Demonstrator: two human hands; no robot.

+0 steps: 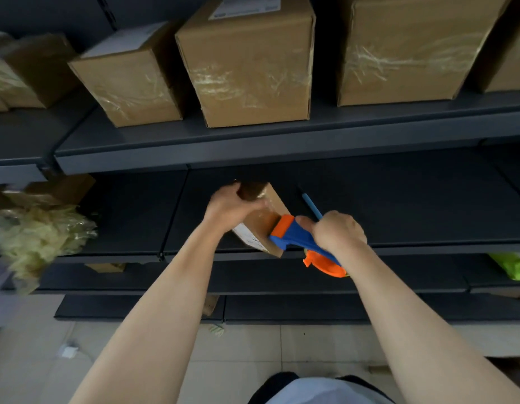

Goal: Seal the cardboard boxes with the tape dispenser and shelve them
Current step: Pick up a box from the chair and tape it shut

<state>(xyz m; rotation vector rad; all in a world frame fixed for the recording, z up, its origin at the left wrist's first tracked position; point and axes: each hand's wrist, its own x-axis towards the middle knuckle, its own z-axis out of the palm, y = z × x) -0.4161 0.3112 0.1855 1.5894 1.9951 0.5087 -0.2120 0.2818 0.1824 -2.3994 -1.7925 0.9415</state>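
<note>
A small cardboard box (264, 220) rests tilted on the dark middle shelf (398, 205), with a white label on its near side. My left hand (232, 204) grips the box's far top corner. My right hand (337, 231) grips the handle of a blue and orange tape dispenser (293, 237). The dispenser's orange front edge presses against the box's right face, where clear tape shines.
Several taped cardboard boxes (247, 62) stand on the upper shelf (194, 141). A blue pen-like stick (311, 205) lies on the middle shelf behind my right hand. Crumpled plastic wrap (34, 237) sits at the left, a green bag (512, 265) at the right. Tiled floor lies below.
</note>
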